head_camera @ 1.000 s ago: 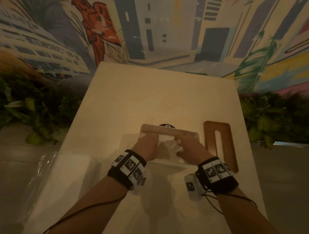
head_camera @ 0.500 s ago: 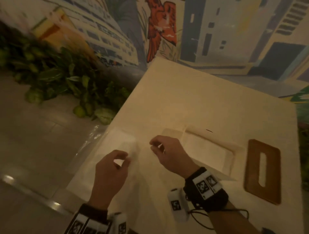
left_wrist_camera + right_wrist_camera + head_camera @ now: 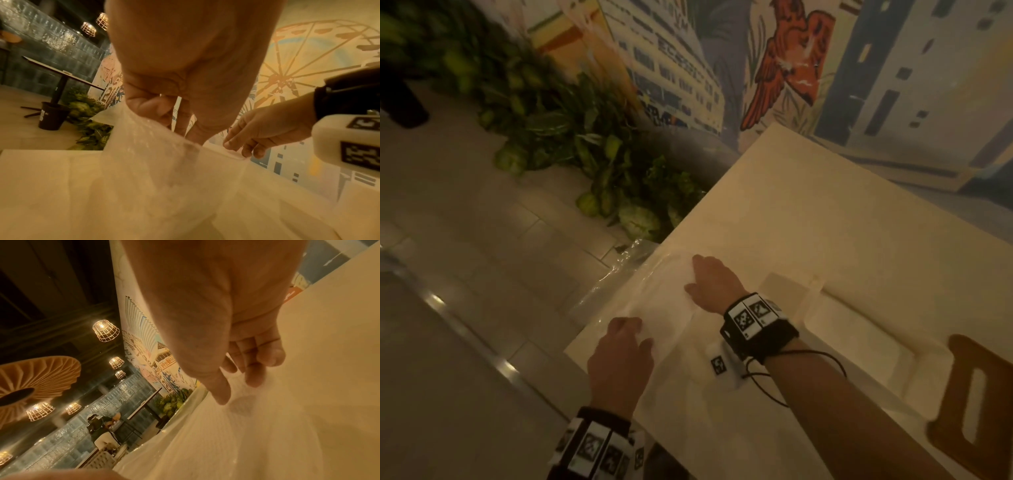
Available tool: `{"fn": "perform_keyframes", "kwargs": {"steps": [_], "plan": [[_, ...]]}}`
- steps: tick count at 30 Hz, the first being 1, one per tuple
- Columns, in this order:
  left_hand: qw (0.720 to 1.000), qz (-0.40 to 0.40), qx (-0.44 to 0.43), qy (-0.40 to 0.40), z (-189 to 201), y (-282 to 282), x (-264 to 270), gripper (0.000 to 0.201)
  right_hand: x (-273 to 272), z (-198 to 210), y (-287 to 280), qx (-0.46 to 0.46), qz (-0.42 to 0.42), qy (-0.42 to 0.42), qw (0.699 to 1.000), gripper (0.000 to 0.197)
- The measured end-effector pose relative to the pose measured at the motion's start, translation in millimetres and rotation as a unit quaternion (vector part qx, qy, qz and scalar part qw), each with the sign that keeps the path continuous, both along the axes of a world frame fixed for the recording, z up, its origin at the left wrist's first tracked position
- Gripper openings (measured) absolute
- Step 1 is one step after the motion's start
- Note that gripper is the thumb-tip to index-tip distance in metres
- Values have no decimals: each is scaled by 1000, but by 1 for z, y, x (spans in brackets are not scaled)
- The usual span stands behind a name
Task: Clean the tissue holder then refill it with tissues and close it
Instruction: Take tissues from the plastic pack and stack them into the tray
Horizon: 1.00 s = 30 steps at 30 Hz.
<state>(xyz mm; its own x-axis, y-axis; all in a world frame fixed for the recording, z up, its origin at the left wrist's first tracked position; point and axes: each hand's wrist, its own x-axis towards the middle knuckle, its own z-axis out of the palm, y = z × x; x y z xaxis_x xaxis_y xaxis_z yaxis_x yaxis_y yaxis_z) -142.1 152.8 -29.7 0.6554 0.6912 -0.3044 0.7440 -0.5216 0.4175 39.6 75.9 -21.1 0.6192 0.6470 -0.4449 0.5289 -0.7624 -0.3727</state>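
A stack of white tissues in a clear plastic bag [image 3: 664, 308] lies at the table's left edge. My left hand [image 3: 633, 329] is at its near end; in the left wrist view the left hand [image 3: 164, 120] pinches the loose plastic [image 3: 144, 146] between thumb and fingers. My right hand [image 3: 698, 274] reaches over the far end, and its fingers [image 3: 255, 373] touch the top of the bag [image 3: 246, 434]. The clear tissue holder [image 3: 859, 335] lies open to the right, behind my right wrist. Its brown wooden lid [image 3: 952, 394], with a slot, lies further right.
The pale table [image 3: 825, 222] ends just left of the bag, with tiled floor below. Leafy plants [image 3: 602, 178] line the base of the painted wall beyond the table's left edge. A dark pot [image 3: 51, 116] and another table stand farther off.
The view has swung left from the holder to the tissue bag. Both hands left the holder and moved onto the bag; the left hand now pinches its plastic.
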Motion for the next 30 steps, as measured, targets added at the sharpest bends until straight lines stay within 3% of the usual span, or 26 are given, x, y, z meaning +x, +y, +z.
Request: {"fn": "perform_keyframes", "kwargs": {"steps": [4,11,18,24,27,30], "plan": [[1000,-12,-6,18,-2,3,1,38,-5,0,9,-20,9,-46,999,47],[999,-28,-17,25,-6,6,1,41,-22,3,13,40,-10,-180,983,32],[999,-33,-21,10,-11,9,-1,41,-22,7,17,75,-88,-75,990,33],[998,-43,-41,4,-5,17,1,42,-29,16,15,118,-57,11,991,26],[995,-29,-41,-82,10,27,8,49,-37,28,6,160,-51,53,984,13],[986,-41,-53,-155,20,47,23,75,-44,40,-6,193,-22,58,979,10]]}}
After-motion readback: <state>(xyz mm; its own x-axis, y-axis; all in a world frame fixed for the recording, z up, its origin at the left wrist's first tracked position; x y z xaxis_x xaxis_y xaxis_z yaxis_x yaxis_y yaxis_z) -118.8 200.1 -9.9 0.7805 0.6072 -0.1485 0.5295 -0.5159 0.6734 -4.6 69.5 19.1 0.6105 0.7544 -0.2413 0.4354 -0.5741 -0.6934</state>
